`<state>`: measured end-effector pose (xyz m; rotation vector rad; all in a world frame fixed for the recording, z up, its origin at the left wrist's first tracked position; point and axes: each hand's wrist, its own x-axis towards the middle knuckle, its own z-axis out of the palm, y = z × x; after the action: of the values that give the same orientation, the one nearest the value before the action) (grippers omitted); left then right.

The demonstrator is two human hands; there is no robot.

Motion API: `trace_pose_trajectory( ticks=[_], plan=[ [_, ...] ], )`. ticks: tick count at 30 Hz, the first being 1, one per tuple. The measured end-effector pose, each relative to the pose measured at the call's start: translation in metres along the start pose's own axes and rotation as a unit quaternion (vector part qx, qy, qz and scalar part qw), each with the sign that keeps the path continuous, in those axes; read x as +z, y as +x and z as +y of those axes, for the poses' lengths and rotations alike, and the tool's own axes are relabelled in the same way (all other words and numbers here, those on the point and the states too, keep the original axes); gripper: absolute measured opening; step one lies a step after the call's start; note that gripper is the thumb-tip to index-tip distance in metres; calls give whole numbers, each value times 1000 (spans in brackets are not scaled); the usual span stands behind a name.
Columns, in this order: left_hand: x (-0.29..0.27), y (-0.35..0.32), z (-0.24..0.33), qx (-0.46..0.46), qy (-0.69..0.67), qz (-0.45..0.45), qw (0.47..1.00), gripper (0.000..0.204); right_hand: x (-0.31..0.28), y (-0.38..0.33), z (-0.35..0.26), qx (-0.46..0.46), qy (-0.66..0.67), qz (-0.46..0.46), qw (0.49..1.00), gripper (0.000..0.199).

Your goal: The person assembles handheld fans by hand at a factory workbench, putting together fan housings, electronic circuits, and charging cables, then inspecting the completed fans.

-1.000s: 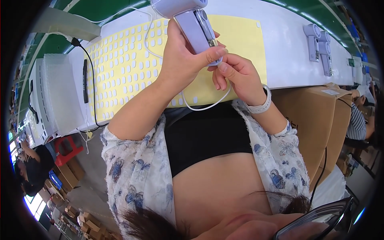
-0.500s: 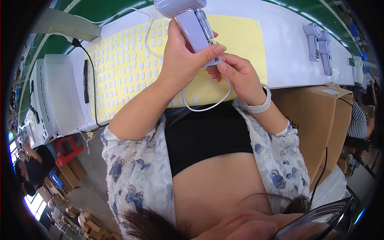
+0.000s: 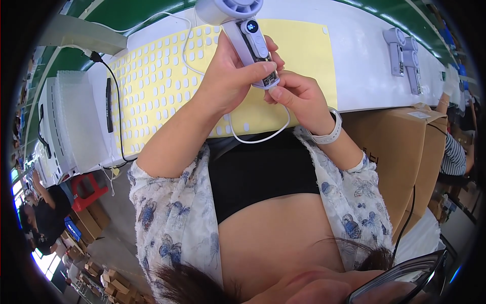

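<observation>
My left hand (image 3: 229,72) is closed around the handle of a lavender handheld fan (image 3: 244,50), its thumb lying across the lower front. A small round display (image 3: 251,27) on the handle is lit, and the fan's head tilts up to the left. Through the handle's lower front, inner parts can be seen. At the handle's bottom end my right hand (image 3: 299,95) pinches the end of a white cable (image 3: 253,142) against the fan. The plug itself is hidden by the fingers. Beneath both hands lies a yellow sheet (image 3: 304,55) with rows of small white oval pieces.
Two more lavender fans (image 3: 397,58) lie at the right of the white table (image 3: 354,30). A cardboard box (image 3: 390,147) stands by my right arm. On the left are a black cable (image 3: 117,91) and a stack of clear bags (image 3: 78,116). Other people work at both sides.
The fan has turned in my left hand so its front faces me more. Its display now shows lit. My right hand has shifted slightly downward with the fan's lower end.
</observation>
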<state>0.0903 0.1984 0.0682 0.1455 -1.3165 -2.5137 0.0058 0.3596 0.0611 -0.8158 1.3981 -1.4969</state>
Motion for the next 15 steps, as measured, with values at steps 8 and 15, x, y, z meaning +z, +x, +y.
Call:
trace_pose_trajectory(
  ticks=[8,15],
  plan=[
    [-9,5,-1,26,-112,38,993,62,-3,5,5,-130,-56,-25,990,17],
    [-18,13,7,89,-120,62,987,57,-16,15,2,-191,-208,1,959,11]
  ],
)
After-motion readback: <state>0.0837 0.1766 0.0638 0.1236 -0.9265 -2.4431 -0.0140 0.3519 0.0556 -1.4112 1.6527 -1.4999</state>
